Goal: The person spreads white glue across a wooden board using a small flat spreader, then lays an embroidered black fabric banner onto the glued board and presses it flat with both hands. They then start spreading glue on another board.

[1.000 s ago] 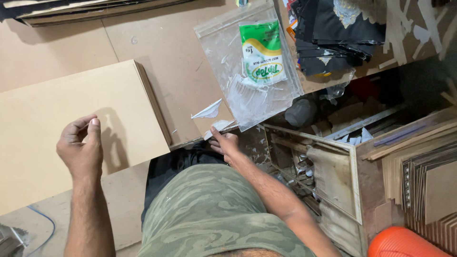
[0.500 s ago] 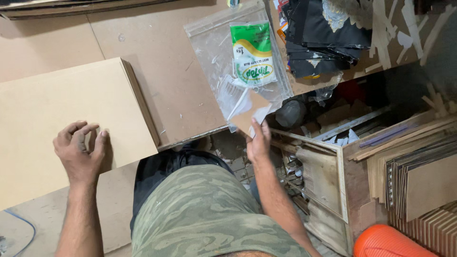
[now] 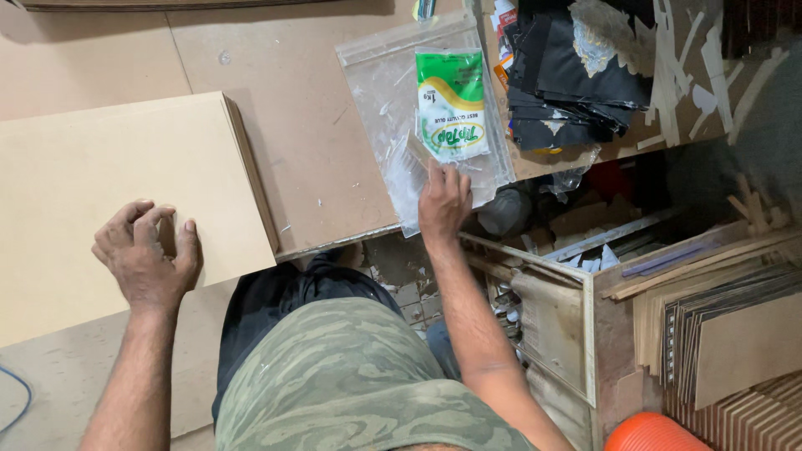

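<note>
Right hand (image 3: pixel 444 199) on clear bag (image 3: pixel 418 108) at tabletop (image 3: pixel 276 100) edge; left hand (image 3: pixel 149 255) on board stack (image 3: pixel 109 192).
Right hand lies flat, fingers loosely together, pressing the bag's near corner; cannot tell if it pinches the film. The bag holds a green pouch (image 3: pixel 452 104) and overhangs the edge, above a cluttered crate (image 3: pixel 551 317). Risk: a pull toward the body could drag bag and pouch off into the crate (film looks slick), or catch the black sheets (image 3: pixel 576 75) just beside. Left hand half-curled, fingertips pressing the top board; leaning there could shift the stack.
</note>
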